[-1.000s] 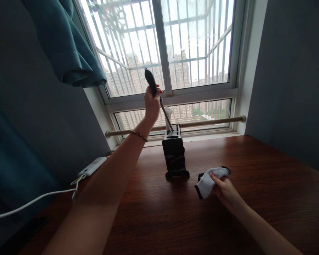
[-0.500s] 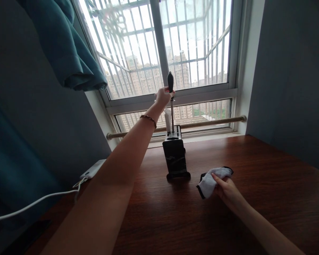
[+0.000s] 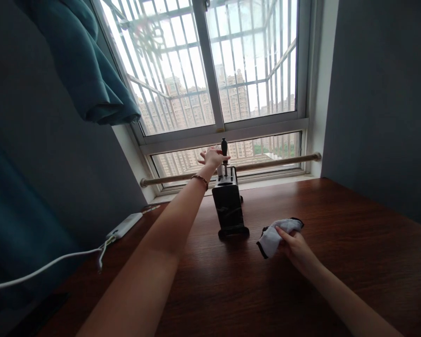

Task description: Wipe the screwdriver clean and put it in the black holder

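My left hand (image 3: 214, 158) reaches to the far side of the table, thumb and forefinger closed on the sharpening steel while its other fingers spread to the left. The black-handled sharpening steel (image 3: 224, 148) stands upright, its rod mostly down in the top of a black knife block (image 3: 228, 210). Something pale beside the rod is partly hidden behind my wrist. At the right, my right hand (image 3: 296, 248) grips a white cloth with black edging (image 3: 275, 238), bunched just above or on the table; which, I cannot tell.
The brown wooden table (image 3: 330, 210) reaches to a barred window (image 3: 252, 61) with a rail (image 3: 277, 162) across it. A white power strip (image 3: 125, 225) with a white cable lies at the left. A teal curtain (image 3: 87, 70) hangs at upper left.
My left hand has moved down with the sharpening steel, and its rod has sunk into the knife block. My right hand still grips the cloth. The view has shifted slightly.
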`<move>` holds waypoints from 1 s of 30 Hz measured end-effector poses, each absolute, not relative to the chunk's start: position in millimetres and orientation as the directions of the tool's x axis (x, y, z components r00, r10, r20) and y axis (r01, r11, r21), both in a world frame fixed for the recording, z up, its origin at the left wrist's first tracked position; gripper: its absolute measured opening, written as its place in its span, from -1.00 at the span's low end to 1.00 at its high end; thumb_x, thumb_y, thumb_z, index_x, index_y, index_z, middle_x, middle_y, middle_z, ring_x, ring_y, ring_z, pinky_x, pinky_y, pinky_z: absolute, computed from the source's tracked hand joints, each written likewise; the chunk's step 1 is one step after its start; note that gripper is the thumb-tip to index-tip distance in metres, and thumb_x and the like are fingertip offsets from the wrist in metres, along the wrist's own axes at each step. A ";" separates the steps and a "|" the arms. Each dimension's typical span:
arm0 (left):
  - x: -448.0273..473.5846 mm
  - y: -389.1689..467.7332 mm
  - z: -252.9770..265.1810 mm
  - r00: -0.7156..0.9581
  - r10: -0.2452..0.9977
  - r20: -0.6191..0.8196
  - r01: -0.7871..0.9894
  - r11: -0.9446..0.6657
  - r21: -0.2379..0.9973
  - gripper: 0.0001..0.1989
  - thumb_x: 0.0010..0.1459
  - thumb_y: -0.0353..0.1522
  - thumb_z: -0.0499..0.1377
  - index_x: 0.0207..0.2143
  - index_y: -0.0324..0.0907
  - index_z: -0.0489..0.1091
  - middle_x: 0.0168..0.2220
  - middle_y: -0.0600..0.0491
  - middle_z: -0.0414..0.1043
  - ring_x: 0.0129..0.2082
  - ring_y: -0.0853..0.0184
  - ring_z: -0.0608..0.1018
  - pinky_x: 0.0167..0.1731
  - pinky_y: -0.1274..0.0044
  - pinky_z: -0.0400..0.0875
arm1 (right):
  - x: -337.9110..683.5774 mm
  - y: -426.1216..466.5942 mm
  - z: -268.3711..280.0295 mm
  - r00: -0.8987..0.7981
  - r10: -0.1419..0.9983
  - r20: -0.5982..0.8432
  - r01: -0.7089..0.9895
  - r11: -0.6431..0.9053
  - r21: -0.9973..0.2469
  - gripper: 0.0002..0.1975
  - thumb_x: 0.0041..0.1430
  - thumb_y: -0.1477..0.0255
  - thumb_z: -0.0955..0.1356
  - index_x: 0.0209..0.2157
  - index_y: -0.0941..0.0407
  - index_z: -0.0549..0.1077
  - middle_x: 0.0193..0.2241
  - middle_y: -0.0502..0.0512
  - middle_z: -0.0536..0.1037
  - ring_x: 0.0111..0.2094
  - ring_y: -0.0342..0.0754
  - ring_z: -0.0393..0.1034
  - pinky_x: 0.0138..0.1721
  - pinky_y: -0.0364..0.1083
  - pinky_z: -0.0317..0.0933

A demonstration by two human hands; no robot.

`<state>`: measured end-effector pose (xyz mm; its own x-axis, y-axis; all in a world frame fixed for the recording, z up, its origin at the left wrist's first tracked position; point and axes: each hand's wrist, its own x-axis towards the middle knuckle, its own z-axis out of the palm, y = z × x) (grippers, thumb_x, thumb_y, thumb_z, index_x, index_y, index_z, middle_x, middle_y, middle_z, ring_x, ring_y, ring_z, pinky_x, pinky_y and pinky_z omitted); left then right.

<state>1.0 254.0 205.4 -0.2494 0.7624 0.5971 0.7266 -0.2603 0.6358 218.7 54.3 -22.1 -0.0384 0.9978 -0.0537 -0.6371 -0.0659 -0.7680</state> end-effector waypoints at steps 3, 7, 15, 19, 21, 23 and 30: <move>0.7 257.9 188.7 -0.267 0.788 0.555 0.766 -0.176 0.618 -0.67 -0.37 -0.23 0.41 -0.47 -0.12 0.50 0.05 0.01 0.31 0.24 -0.17 -0.04 0.14 0.03 -0.19 | 219.1 54.4 -23.9 -0.050 0.998 -0.047 -0.617 -0.068 -0.784 -0.62 -0.19 0.31 0.53 -0.33 0.18 0.44 -0.35 0.12 0.56 -0.33 0.04 0.49 -0.37 -0.08 0.38; -1.4 258.7 176.1 -0.244 0.815 0.526 0.809 -0.127 0.574 -0.64 -0.30 -0.13 0.37 -0.39 -0.05 0.54 0.16 0.06 0.21 0.26 -0.22 -0.18 0.13 -0.05 -0.40 | 219.6 53.8 -23.2 -0.055 0.997 -0.054 -0.616 -0.077 -0.784 -0.61 -0.17 0.31 0.53 -0.31 0.18 0.42 -0.33 0.11 0.56 -0.31 0.04 0.48 -0.35 -0.07 0.38; 2.1 233.3 173.0 -0.152 0.765 0.625 0.904 -0.148 0.401 -0.68 -0.13 -0.06 0.27 -0.40 -0.06 0.54 0.24 0.10 0.10 0.28 -0.12 -0.20 0.14 0.02 -0.55 | 219.3 51.9 -20.4 -0.034 0.996 -0.081 -0.618 -0.084 -0.781 -0.59 -0.22 0.34 0.54 -0.33 0.18 0.41 -0.37 0.11 0.55 -0.37 0.04 0.47 -0.43 -0.08 0.37; 6.8 228.1 167.8 -0.209 0.761 0.614 0.903 -0.090 0.420 -0.66 -0.08 -0.04 0.22 -0.40 -0.09 0.54 0.17 0.02 0.23 0.27 -0.20 -0.17 0.11 -0.05 -0.50 | 219.2 52.9 -22.5 -0.026 0.997 -0.077 -0.603 -0.077 -0.794 -0.62 -0.21 0.34 0.54 -0.33 0.18 0.42 -0.36 0.12 0.56 -0.35 0.06 0.48 -0.42 -0.07 0.36; 9.2 227.8 165.1 -0.243 0.769 0.591 0.895 -0.057 0.442 -0.65 -0.09 -0.04 0.22 -0.41 -0.11 0.54 0.08 -0.05 0.33 0.25 -0.25 -0.11 0.08 -0.08 -0.42 | 219.8 54.6 -24.4 -0.025 0.997 -0.073 -0.598 -0.073 -0.798 -0.62 -0.19 0.34 0.53 -0.32 0.18 0.42 -0.35 0.12 0.55 -0.33 0.07 0.48 -0.41 -0.07 0.36; 10.9 227.6 163.6 -0.261 0.777 0.573 0.892 -0.034 0.452 -0.62 -0.10 -0.03 0.22 -0.45 -0.15 0.53 0.02 -0.11 0.38 0.23 -0.27 -0.06 0.07 -0.08 -0.35 | 220.9 56.5 -26.1 -0.021 0.997 -0.071 -0.602 -0.069 -0.795 -0.62 -0.18 0.35 0.53 -0.32 0.17 0.41 -0.35 0.11 0.55 -0.34 0.06 0.48 -0.42 -0.07 0.36; 9.3 227.5 169.3 -0.233 0.819 0.524 0.904 -0.017 0.428 -0.62 -0.19 0.00 0.27 -0.51 -0.14 0.52 -0.11 -0.16 0.48 0.23 -0.27 -0.02 0.06 -0.09 -0.33 | 221.5 55.8 -25.2 -0.028 0.997 -0.072 -0.613 -0.074 -0.787 -0.60 -0.20 0.34 0.54 -0.30 0.19 0.41 -0.36 0.12 0.55 -0.35 0.04 0.47 -0.41 -0.07 0.37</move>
